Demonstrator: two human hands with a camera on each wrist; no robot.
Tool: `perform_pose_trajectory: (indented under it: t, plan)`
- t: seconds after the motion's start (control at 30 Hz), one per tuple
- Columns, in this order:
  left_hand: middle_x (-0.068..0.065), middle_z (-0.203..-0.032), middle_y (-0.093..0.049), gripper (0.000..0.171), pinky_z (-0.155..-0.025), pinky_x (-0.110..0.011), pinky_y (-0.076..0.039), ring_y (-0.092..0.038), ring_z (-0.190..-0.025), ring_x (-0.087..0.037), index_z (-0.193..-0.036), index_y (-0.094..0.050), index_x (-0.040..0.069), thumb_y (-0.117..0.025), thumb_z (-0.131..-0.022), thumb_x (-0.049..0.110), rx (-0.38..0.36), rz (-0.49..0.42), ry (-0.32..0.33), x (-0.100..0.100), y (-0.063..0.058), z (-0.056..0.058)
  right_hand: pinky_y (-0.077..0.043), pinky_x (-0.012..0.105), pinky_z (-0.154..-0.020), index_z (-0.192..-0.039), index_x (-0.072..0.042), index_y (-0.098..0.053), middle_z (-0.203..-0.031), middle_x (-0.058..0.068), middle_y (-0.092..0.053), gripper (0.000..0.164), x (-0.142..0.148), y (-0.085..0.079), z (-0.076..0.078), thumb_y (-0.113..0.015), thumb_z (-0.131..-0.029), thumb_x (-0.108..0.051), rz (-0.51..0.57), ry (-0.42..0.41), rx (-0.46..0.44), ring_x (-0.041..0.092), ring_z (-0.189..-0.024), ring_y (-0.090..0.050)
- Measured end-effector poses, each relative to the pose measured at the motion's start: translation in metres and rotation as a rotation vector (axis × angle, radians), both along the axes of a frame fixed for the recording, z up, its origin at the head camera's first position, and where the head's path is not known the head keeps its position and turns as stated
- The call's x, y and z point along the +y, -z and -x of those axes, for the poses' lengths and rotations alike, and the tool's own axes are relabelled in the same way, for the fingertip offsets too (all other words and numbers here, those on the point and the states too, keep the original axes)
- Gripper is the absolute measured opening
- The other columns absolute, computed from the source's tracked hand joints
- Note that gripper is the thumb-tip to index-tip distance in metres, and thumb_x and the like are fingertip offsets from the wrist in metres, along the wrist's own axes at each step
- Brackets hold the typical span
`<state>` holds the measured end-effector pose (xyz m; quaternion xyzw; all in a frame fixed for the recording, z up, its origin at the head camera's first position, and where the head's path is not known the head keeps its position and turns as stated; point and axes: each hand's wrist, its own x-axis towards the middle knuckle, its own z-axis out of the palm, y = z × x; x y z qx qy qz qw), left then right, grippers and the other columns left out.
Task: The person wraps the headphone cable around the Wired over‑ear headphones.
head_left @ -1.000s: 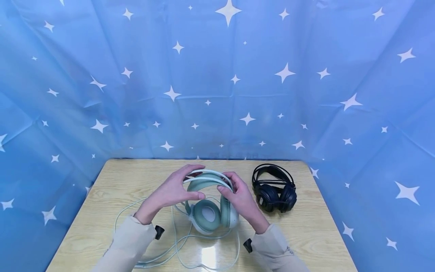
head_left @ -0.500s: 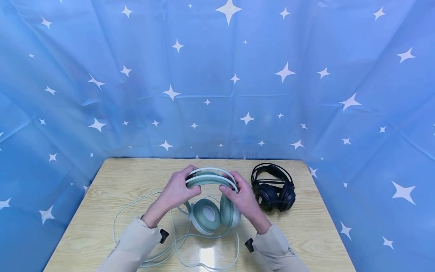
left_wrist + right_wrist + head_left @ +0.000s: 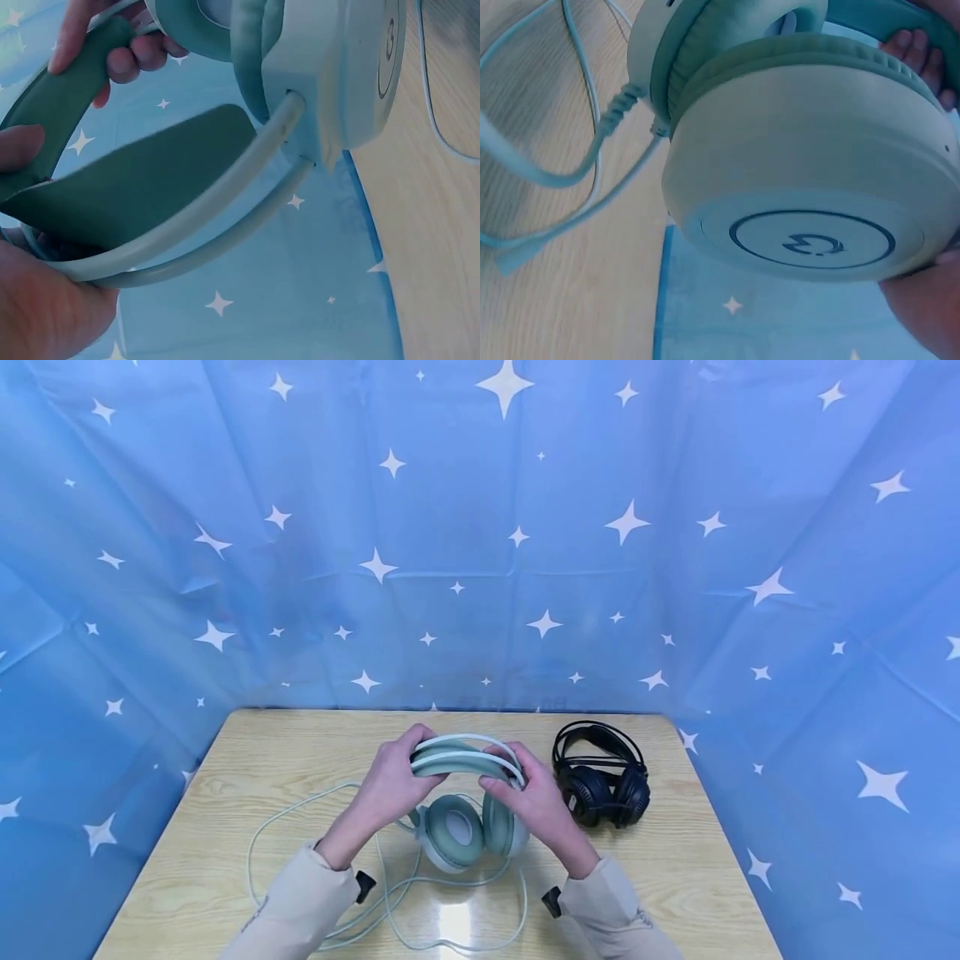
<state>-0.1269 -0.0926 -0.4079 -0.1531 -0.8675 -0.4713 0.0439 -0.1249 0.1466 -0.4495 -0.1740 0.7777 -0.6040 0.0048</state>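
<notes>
Mint-green and white headphones (image 3: pixel 453 833) are held upright over the middle of the table by both hands. My left hand (image 3: pixel 395 781) grips the left side of the headband, thumb on the near face. On the other side, my right hand (image 3: pixel 534 793) holds the headband with its thumb in front and fingers behind. Two thin rails and a green padded strap (image 3: pixel 150 180) make up the band in the left wrist view. A white ear cup (image 3: pixel 795 150) with a ringed logo fills the right wrist view. Their pale cable (image 3: pixel 390 893) loops over the table below.
Black headphones (image 3: pixel 603 774) lie at the table's back right, beside my right hand. The wooden table (image 3: pixel 675 885) ends at the back against a blue curtain (image 3: pixel 480 610) with white stars. A bright reflection shows near the front.
My left hand has closed its thumb and fingers onto the headband, where they stood wider apart before. The headband has tilted a little and the ear cups have shifted slightly.
</notes>
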Motion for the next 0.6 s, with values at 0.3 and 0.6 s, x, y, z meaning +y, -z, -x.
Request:
perform_pose_trajectory:
  t: [0.3,0.6]
  plan:
    - [-0.002,-0.079,-0.057,0.022,-0.068,-0.033,-0.045,-0.052,-0.071,-0.018,-0.104,-0.064,0.007,-0.076,-0.085,0.003,0.021,-0.216,-0.096,-0.012,-0.005,-0.001,-0.044,0.058,-0.108,-0.151,-0.019,-0.050,-0.150,0.003,-0.053,0.053,0.013,0.002,-0.011,-0.068,-0.101,-0.021,-0.076,0.041,0.084,0.029,-0.135,-0.051]
    - [0.005,-0.066,-0.043,0.019,-0.065,-0.027,-0.038,-0.040,-0.062,-0.011,-0.102,-0.059,-0.004,-0.070,-0.086,-0.004,0.090,-0.500,-0.234,-0.032,-0.017,0.003,-0.046,0.044,-0.110,-0.154,-0.007,-0.043,-0.156,0.012,-0.047,0.050,0.029,0.024,-0.037,-0.058,-0.107,-0.016,-0.027,0.142,0.079,0.033,-0.141,-0.048]
